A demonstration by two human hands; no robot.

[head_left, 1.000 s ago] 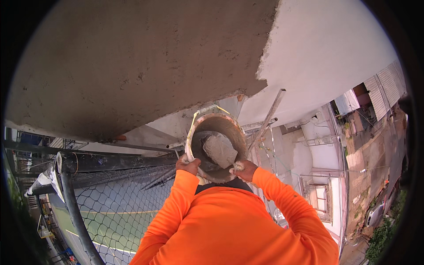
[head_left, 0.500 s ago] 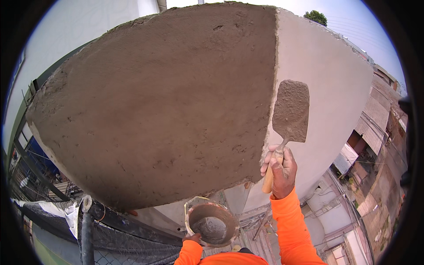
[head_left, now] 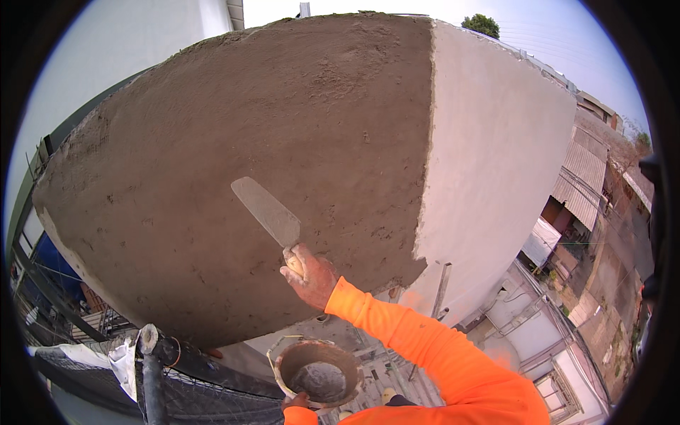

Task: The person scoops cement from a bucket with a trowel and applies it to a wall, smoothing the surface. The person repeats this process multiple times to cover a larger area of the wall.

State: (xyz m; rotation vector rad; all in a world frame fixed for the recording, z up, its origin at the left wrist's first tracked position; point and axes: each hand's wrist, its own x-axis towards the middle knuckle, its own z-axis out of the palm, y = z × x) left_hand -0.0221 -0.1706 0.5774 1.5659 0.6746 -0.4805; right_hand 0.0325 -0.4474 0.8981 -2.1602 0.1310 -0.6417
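Note:
My right hand (head_left: 308,278) is closed round the wooden handle of a long-bladed trowel (head_left: 265,209), its grey blade angled up and left over the dark, rough plaster (head_left: 234,106) on the wall. Whether the blade touches the wall I cannot tell. Below, my left hand (head_left: 296,401) grips the near left rim of a bucket (head_left: 338,352) with grey mortar (head_left: 319,379) in its bottom. The dark plaster meets a pale, smooth surface (head_left: 489,142) along a ragged edge on the right.
A metal post (head_left: 152,379) and rail wrapped with dark mesh and white sheeting (head_left: 124,368) stand at the lower left. A metal bar (head_left: 443,290) rises right of my arm. Scaffold boards lie under the bucket. Tin roofs (head_left: 581,184) and a lane show far below at right.
The view tipped up from the bucket to the wall. My right hand left the rim, took the trowel, and swung it leftward from the pale edge; the mortar heaped on its blade no longer shows.

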